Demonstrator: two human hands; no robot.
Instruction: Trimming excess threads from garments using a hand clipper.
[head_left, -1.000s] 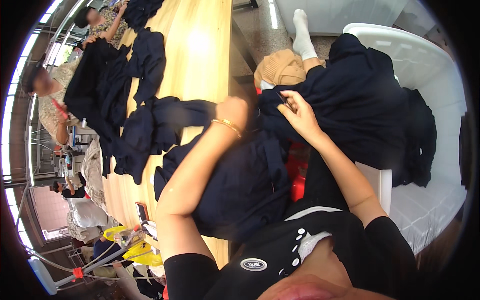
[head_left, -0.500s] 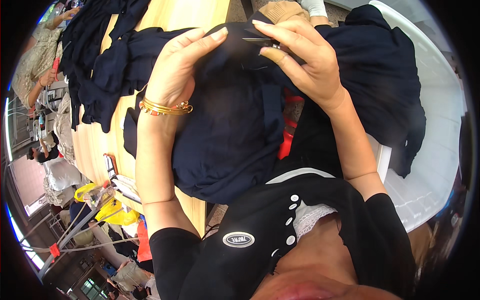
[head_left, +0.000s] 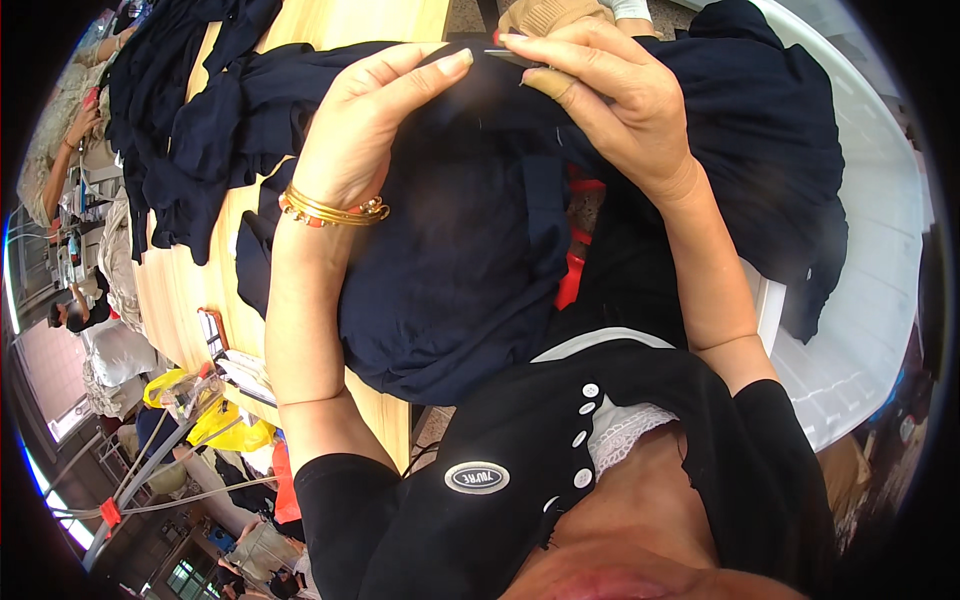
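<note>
A dark navy garment (head_left: pixel 450 270) hangs over the table edge and my lap, its upper part stretched between my hands. My left hand (head_left: pixel 375 115), with gold bangles at the wrist, has thumb and fingers closed on the cloth's far edge. In my right hand (head_left: pixel 625 110) is a small pair of thread snips (head_left: pixel 506 52), mostly hidden by the fingers. The thin metal blade points left toward my left thumb, close over the fabric. The right thumb and fingers are bent around the tool. A short pale thread shows on the cloth below.
Left of me, more navy garments (head_left: pixel 190 150) lie on the wooden table (head_left: pixel 370 18). A large white tub (head_left: pixel 880 270) on my right has navy cloth (head_left: pixel 760 150) draped into it. Yellow bags (head_left: pixel 235 430) hang at the lower left. Another person's arm (head_left: pixel 70 155) shows at the far left.
My right hand has shifted slightly up with the snips. The blades, spread apart before, now appear as one thin line. My left hand still grips the garment, slightly further right.
</note>
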